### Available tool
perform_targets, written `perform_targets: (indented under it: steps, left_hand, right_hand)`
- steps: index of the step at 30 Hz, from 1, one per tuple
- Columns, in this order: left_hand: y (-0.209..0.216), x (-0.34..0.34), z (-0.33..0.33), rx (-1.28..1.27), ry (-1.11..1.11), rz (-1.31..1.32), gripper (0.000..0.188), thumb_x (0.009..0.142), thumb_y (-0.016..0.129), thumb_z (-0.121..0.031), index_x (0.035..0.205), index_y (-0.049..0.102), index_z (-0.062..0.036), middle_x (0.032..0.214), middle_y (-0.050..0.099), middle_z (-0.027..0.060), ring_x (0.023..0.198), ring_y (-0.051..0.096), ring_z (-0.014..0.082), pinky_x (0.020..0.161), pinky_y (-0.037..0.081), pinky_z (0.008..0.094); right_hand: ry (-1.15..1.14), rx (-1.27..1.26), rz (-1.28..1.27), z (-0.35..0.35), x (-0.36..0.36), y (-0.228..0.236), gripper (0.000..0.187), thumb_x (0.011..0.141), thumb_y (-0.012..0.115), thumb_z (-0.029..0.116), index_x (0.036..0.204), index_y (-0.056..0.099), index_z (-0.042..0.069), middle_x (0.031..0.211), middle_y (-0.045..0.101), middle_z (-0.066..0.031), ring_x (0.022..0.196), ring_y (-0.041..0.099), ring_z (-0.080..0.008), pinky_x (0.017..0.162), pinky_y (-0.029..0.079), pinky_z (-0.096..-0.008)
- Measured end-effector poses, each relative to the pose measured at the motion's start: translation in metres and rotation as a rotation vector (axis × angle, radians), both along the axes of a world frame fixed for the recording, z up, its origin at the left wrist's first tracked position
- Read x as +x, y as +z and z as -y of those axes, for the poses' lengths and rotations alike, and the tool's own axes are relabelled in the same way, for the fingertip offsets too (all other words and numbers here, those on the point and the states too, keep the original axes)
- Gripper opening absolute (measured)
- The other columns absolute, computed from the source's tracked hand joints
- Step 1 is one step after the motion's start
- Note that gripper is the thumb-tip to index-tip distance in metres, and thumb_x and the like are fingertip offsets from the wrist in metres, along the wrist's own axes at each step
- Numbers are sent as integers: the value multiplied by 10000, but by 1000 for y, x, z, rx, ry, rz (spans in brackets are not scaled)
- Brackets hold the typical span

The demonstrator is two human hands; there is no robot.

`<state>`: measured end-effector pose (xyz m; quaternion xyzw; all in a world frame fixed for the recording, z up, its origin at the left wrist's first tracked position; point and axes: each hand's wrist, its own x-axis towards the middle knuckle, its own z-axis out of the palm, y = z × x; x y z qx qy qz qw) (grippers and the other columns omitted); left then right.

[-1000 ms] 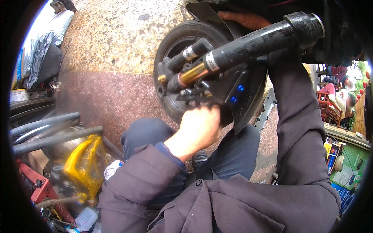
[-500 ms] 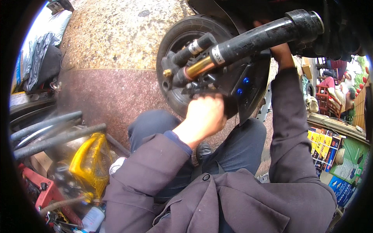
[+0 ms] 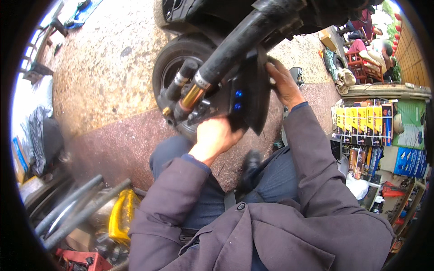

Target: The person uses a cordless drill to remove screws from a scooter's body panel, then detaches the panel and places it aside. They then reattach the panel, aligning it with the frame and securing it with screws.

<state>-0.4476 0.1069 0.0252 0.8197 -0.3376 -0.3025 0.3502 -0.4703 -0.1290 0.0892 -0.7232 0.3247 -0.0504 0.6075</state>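
A motorcycle or scooter front end is before me, with a black fork leg [image 3: 228, 49], its gold tube [image 3: 193, 95] and a black-tyred wheel [image 3: 163, 67]. Beside the fork stands a black mudguard [image 3: 253, 90] carrying two blue bolts [image 3: 238, 100]. My left hand [image 3: 214, 136] is closed at the mudguard's lower edge near the fork's bottom; the thumb shows while most fingertips are hidden. On the mudguard's right side, my right hand [image 3: 285, 83] holds its edge with bent fingers, partly hidden behind it.
Metal tubes [image 3: 86, 207], a yellow part [image 3: 121, 217] and a red frame [image 3: 83, 258] lie at lower left. Stacked yellow and black boxes [image 3: 364, 122] stand at right. Farther back at right, a person [image 3: 379, 49] sits by red wooden chairs [image 3: 361, 65].
The view has shifted toward the right. My right hand has come out from behind the fork onto the mudguard's right edge. The wheel and fork appear farther left; my left hand remains low by the fork.
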Motion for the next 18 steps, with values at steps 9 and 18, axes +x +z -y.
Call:
perform_targets:
  steps: [9,18]
  left_hand:
    - [-8,-12,14,-9,48,106,714,704,737,-542,1046,636,76,945,666,285,899,661,393,791,531,439]
    - [-1,-42,22,116,263,109,730,679,800,-429,1101,545,109,983,632,285,917,643,410,816,529,442]
  right_hand:
    - [-48,323,57,22,-17,-34,588,949,578,416,1406,463,63,1281,573,-84,1141,548,-188,916,435,-333]
    - [102,651,67,52,-27,-76,650,894,675,442,1366,484,37,1301,565,-110,1241,499,-255,946,455,-452]
